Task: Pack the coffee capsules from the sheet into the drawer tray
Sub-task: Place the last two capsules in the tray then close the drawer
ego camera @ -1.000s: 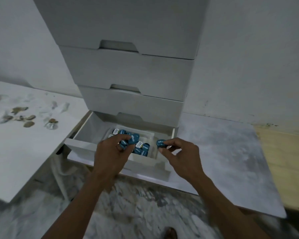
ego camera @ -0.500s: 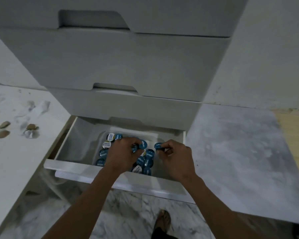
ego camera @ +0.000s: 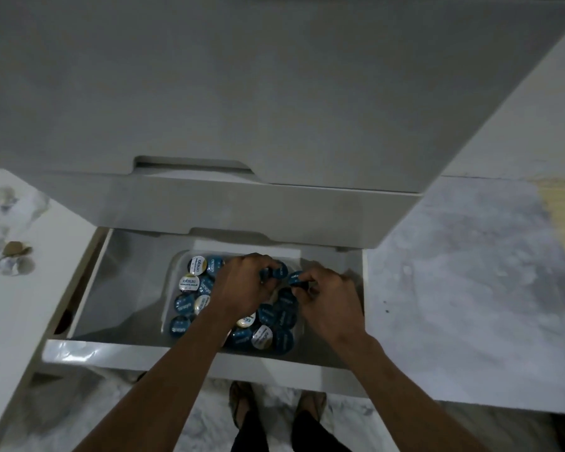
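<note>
The bottom drawer [ego camera: 88, 290] of a white cabinet stands pulled out. Inside it a clear tray [ego camera: 168, 308] holds several blue and white coffee capsules [ego camera: 185, 303]. Both my hands are down in the tray over the pile. My left hand [ego camera: 242, 288] grips blue capsules [ego camera: 273, 274] in its curled fingers. My right hand [ego camera: 327, 298] pinches one blue capsule [ego camera: 296, 278] at its fingertips, close beside the left hand. The hands hide the middle of the pile.
Closed drawers [ego camera: 274, 125] overhang the open one from above. A white sheet [ego camera: 20, 305] on the left carries loose capsules [ego camera: 15, 261]. Marbled floor [ego camera: 463, 288] lies to the right. My feet [ego camera: 274, 406] stand below the drawer front.
The camera has leaned in closer over the drawer. Both hands have gone lower into the tray, still holding their capsules, and have drawn nearer each other.
</note>
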Action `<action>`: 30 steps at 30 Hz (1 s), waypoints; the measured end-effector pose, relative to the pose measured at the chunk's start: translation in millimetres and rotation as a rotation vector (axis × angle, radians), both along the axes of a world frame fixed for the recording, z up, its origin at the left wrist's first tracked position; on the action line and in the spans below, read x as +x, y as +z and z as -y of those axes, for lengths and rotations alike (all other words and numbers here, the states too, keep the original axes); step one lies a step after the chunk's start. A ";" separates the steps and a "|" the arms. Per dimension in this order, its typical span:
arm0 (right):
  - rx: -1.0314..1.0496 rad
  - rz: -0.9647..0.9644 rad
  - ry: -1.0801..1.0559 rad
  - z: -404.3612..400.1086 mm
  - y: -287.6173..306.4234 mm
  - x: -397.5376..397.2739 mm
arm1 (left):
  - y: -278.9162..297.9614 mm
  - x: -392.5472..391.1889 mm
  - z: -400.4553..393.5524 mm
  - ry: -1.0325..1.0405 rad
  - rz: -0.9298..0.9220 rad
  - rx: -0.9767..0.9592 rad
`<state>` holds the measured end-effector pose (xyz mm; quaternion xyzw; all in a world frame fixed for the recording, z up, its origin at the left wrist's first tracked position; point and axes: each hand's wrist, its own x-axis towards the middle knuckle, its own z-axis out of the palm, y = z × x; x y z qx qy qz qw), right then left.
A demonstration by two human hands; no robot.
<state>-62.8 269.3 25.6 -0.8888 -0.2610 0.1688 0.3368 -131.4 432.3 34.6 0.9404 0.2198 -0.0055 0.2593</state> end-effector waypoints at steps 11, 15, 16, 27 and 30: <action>-0.058 0.060 0.060 -16.3 -3.9 6.4 | -20.9 1.4 -19.2 -0.166 0.042 0.023; -0.103 0.131 0.108 -21.3 -3.0 8.8 | -22.2 1.1 -23.0 -0.186 0.028 0.046; -0.115 0.150 0.117 -22.6 -2.9 9.3 | -22.7 0.9 -23.9 -0.187 0.022 0.054; -0.173 0.344 0.246 -28.5 -22.9 16.7 | -21.6 -7.2 -29.7 -0.199 0.005 0.057; -0.167 0.385 0.259 -26.7 -24.5 17.5 | -21.1 -8.6 -31.0 -0.205 0.000 0.064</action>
